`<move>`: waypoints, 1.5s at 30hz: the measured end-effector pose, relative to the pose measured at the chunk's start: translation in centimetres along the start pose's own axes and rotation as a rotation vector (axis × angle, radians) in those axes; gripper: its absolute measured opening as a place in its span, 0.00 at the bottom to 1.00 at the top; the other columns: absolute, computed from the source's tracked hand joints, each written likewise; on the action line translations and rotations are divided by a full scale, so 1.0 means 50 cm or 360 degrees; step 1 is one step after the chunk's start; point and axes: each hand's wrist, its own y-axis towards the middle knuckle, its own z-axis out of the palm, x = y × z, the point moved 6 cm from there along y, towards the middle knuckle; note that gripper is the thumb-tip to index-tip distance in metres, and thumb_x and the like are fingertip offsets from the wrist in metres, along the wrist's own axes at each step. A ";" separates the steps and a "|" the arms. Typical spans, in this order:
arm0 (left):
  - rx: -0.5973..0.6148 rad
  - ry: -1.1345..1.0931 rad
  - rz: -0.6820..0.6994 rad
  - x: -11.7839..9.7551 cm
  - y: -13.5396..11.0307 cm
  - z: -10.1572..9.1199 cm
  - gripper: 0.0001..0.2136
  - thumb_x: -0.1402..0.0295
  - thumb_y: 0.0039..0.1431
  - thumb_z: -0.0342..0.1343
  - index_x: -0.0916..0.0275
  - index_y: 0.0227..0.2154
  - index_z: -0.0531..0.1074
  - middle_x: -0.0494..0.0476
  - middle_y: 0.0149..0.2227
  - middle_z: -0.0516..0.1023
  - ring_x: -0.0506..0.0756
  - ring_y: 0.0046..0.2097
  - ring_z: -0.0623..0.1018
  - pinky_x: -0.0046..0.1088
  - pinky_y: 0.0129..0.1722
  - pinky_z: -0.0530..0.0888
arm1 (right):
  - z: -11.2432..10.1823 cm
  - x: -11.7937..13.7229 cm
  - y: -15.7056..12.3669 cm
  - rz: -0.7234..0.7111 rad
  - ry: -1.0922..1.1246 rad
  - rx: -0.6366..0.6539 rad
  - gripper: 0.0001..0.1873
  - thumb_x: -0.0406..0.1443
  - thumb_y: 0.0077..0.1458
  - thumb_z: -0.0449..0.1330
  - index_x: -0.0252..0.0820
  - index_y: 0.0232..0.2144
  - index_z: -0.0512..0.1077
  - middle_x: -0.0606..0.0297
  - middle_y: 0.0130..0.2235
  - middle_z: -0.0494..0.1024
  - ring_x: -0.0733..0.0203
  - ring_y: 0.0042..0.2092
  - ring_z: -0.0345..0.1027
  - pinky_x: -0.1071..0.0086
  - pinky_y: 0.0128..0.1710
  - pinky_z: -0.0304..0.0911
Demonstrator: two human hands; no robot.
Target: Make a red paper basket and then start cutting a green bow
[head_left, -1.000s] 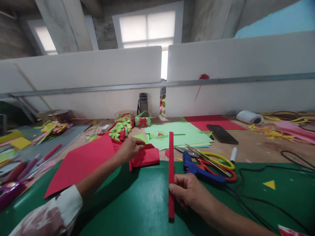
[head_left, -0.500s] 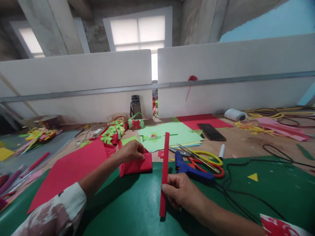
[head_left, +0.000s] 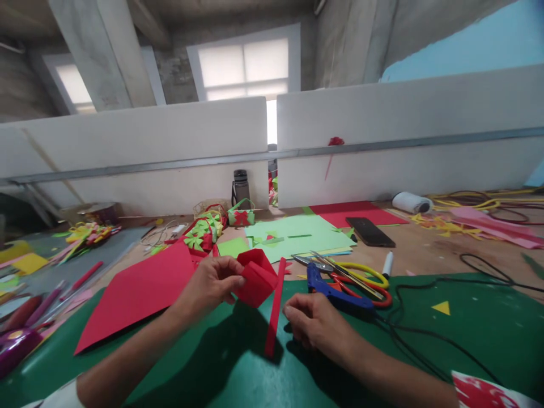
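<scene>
My left hand is closed on the edge of a small folded red paper box, held tilted above the green mat with its open side in view. A narrow red paper strip lies slanted just right of the box, its upper part close to the box's corner. Beside the strip, a small gap away, is my right hand; its fingers are curled in with nothing visible between them. A blue glue gun rests beyond the right hand, next to scissors with yellow handles and red-handled scissors.
A large red sheet lies at left. Light green sheets, a phone and a white marker sit farther back. A black cord winds across the right side. A bottle and a small green paper basket stand near the white partition.
My left hand has lifted and turned the red paper box, which lay flat on the mat. My right hand has let go of the red strip. The view has shifted slightly.
</scene>
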 end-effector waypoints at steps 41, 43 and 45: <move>-0.0630 -0.0004 0.0387 0.044 -0.014 -0.039 0.04 0.69 0.51 0.54 0.61 0.24 0.65 0.46 0.22 0.67 0.47 0.23 0.67 0.20 0.22 0.64 | 0.042 0.049 -0.019 -0.1075 -0.1619 -0.0015 0.10 0.32 0.60 0.51 0.38 0.39 0.71 0.57 0.35 0.71 0.59 0.34 0.62 0.69 0.31 0.56; -0.0592 0.0002 0.0386 0.046 -0.012 -0.035 0.04 0.69 0.51 0.54 0.62 0.25 0.68 0.48 0.23 0.69 0.48 0.25 0.69 0.21 0.25 0.67 | 0.052 0.050 -0.018 -0.1126 -0.1692 0.0074 0.10 0.31 0.59 0.51 0.41 0.39 0.72 0.58 0.36 0.71 0.59 0.36 0.61 0.68 0.32 0.56; -0.0569 -0.0004 0.0378 0.048 -0.010 -0.031 0.04 0.68 0.50 0.54 0.63 0.24 0.69 0.50 0.25 0.71 0.50 0.27 0.71 0.23 0.28 0.70 | 0.059 0.047 -0.017 -0.1145 -0.1787 0.0155 0.12 0.29 0.58 0.50 0.42 0.40 0.71 0.59 0.36 0.70 0.59 0.37 0.60 0.68 0.33 0.55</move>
